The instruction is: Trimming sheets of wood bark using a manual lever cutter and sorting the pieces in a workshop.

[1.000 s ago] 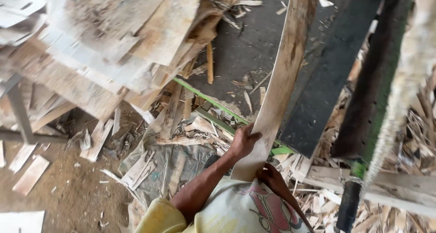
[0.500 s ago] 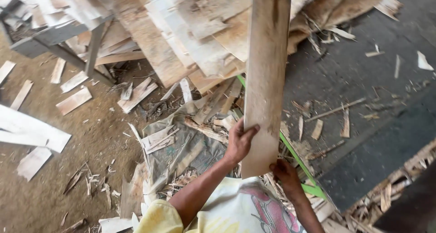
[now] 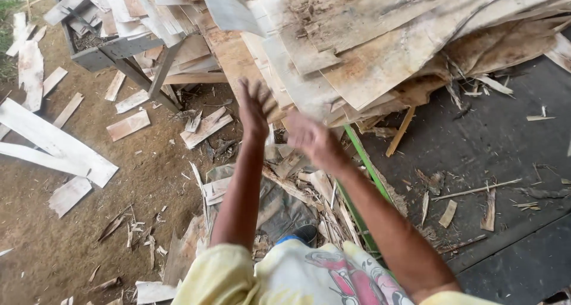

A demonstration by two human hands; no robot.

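Below the heaped stack of veneer sheets [image 3: 369, 49], both bare hands are raised with nothing in them: the left hand [image 3: 253, 111] has its fingers spread wide, and the right hand [image 3: 309, 138] is loosely open, palm turned toward the stack. A pale, blurred veneer sheet [image 3: 229, 7] hangs at the stack's near upper edge, above the left hand and clear of it. Such sheets look thin, light and brittle, with splintery, cracked edges; they would likely flex and snap if gripped at one corner, so a two-handed hold along a long edge seems safest. Left of the stack, offcut strips [image 3: 53, 141] lie scattered on the dirt floor [image 3: 53, 245]. Right of it runs a dark platform [image 3: 505, 144] edged by a green rail [image 3: 366, 162]. The stack's top is cut off, and its support is mostly hidden.
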